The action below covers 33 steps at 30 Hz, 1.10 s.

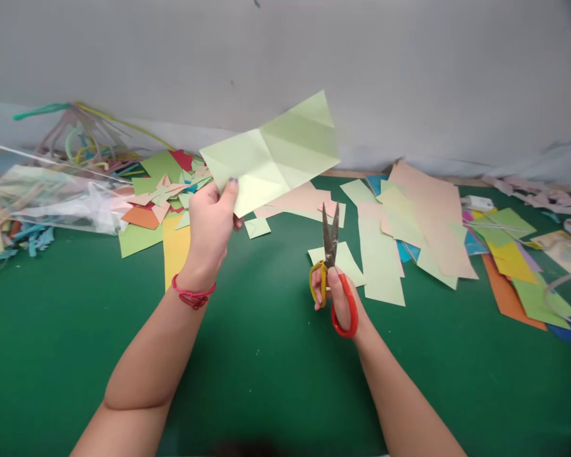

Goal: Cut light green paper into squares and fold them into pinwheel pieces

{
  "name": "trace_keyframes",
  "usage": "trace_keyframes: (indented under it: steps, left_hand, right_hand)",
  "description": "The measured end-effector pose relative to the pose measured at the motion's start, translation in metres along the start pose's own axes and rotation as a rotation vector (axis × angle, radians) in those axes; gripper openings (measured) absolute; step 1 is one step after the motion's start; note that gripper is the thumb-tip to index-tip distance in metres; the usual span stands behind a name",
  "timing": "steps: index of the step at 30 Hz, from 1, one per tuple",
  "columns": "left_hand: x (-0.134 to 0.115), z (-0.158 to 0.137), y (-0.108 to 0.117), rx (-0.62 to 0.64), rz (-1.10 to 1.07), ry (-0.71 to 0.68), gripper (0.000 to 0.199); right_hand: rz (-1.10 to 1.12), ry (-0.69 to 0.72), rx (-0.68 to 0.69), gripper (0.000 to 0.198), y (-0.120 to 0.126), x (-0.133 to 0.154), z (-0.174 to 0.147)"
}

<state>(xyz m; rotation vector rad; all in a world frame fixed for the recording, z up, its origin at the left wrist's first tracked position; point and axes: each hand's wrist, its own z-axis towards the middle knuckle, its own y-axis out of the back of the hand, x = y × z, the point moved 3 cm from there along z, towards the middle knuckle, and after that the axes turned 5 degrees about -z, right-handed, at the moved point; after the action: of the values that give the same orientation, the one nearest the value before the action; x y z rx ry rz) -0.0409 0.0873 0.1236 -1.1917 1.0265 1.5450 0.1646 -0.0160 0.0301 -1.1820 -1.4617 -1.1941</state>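
My left hand (214, 219) pinches the lower left corner of a pale green sheet of paper (276, 149), thumb on top. The sheet is raised above the table, tilted up to the right, and crossed by fold creases. Scissors (331, 254) with one yellow and one red handle loop are in my right hand (340, 298), thumb through the red loop and fingers at the yellow one. Their blades point away from me, slightly apart, below the sheet and not touching it. Beneath the scissors lies a small pale green square (347, 261). A little folded green piece (257, 228) rests between my hands.
Green table (266, 368) against a grey wall. At left are a clear plastic bag (90, 203), pipe cleaners (85, 130) and folded paper pieces (159, 197). To the right lie pale green strips (378, 254), a large peach sheet (431, 203) and a pile of coloured paper (514, 247).
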Motion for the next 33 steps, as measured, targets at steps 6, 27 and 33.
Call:
trace_keyframes:
  steps: [6, 27, 33]
  left_hand:
    - [-0.007, -0.011, -0.007, 0.119, -0.014, 0.024, 0.027]
    - [-0.011, -0.030, -0.023, 0.302, 0.210, -0.010, 0.036]
    - [-0.011, -0.028, -0.021, 0.309, 0.233, -0.020, 0.038]
  right_hand:
    - [-0.197, -0.071, -0.072, 0.038, -0.003, -0.003, -0.003]
    - [-0.129, -0.095, -0.076, 0.042, 0.001, 0.007, -0.002]
    - [-0.107, -0.108, -0.079, 0.043, 0.000, 0.007, -0.002]
